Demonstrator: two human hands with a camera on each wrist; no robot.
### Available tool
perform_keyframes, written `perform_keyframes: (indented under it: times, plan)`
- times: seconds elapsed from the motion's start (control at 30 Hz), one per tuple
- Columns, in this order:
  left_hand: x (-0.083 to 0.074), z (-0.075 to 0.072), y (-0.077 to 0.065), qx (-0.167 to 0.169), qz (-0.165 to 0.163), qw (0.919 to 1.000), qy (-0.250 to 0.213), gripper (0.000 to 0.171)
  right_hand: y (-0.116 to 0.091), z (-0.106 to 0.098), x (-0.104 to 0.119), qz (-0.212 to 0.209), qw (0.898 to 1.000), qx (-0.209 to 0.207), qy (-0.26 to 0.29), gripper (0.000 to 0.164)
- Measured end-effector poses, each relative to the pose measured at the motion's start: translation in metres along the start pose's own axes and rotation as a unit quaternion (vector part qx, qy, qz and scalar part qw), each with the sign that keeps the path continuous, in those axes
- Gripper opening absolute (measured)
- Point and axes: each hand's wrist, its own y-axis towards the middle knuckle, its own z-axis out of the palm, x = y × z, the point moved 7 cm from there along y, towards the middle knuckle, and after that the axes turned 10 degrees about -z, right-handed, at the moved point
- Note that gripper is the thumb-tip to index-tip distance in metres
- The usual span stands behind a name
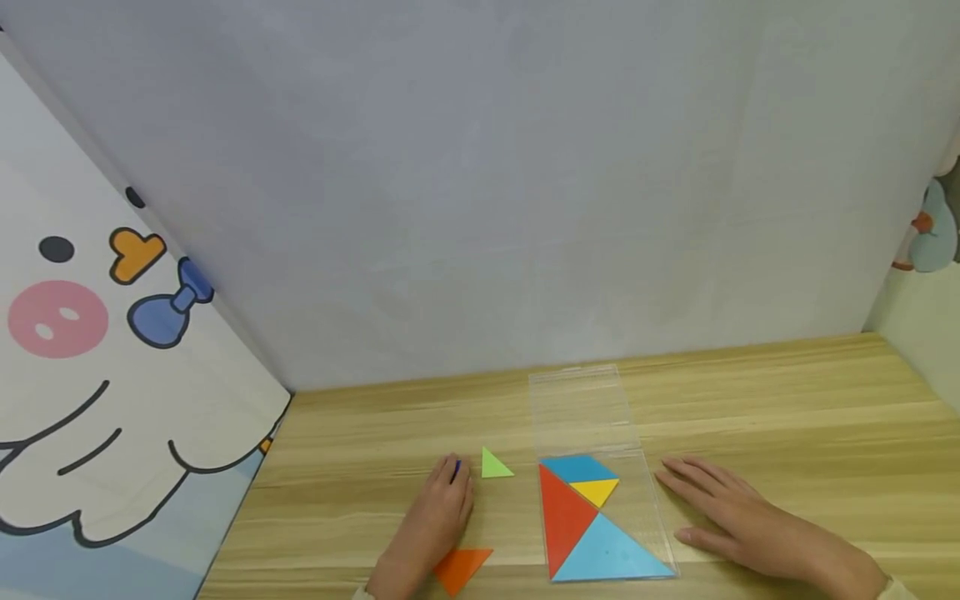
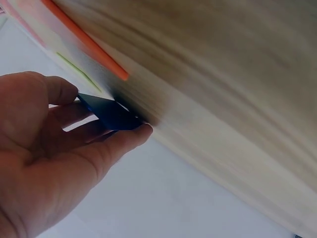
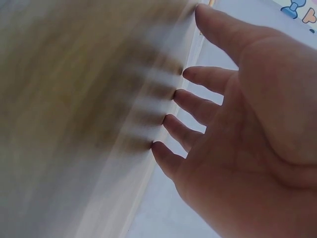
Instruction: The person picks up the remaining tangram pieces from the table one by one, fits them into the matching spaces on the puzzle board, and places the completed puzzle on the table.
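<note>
My left hand [image 1: 441, 510] pinches a dark blue tangram piece [image 2: 115, 113] between thumb and fingers, tilted close over the table; the fingers hide most of it in the head view. A small green triangle [image 1: 494, 467] lies just right of those fingertips, and an orange triangle [image 1: 462, 568] sits near that wrist. With fingers spread, my right hand [image 1: 738, 521] rests its fingertips on the wood beside a clear plastic case [image 1: 651, 508]. Inside the case are a blue parallelogram [image 1: 576, 468], a yellow triangle [image 1: 597, 491], a large red triangle [image 1: 564, 521] and a large light-blue triangle [image 1: 613, 554].
The case's transparent lid [image 1: 581, 408] lies folded back toward the rear edge of the wooden table [image 1: 787, 417]. A pale cloth wall [image 1: 480, 200] rises behind the table, and a cartoon-printed panel [image 1: 150, 433] borders its left side.
</note>
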Motion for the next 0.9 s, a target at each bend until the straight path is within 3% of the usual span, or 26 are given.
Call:
perform_keyframes:
  times: [0.3,0.5,0.67,0.9]
  plan:
    - [0.0019,0.0017,0.0007,-0.019,0.018,0.9997,0.003,0.027,-0.0003,-0.0011,0.0000,-0.004,1.000,-0.005,0.000,0.073]
    - [0.0027,-0.0011,-0.0007,-0.019,0.013,0.9993,-0.028,0.027,-0.0005,-0.0004,-0.0003,-0.009,1.000,-0.008,0.003,0.072]
    - [0.0052,-0.0020,-0.0003,0.001,-0.011,0.9984,-0.055,0.028,-0.0010,0.0005,-0.0010,-0.005,1.000,-0.006,0.006,0.071]
    - [0.0068,-0.0016,0.0021,0.034,-0.034,0.9972,-0.057,0.028,-0.0007,0.0005,-0.0012,-0.001,1.000,-0.006,0.002,0.070]
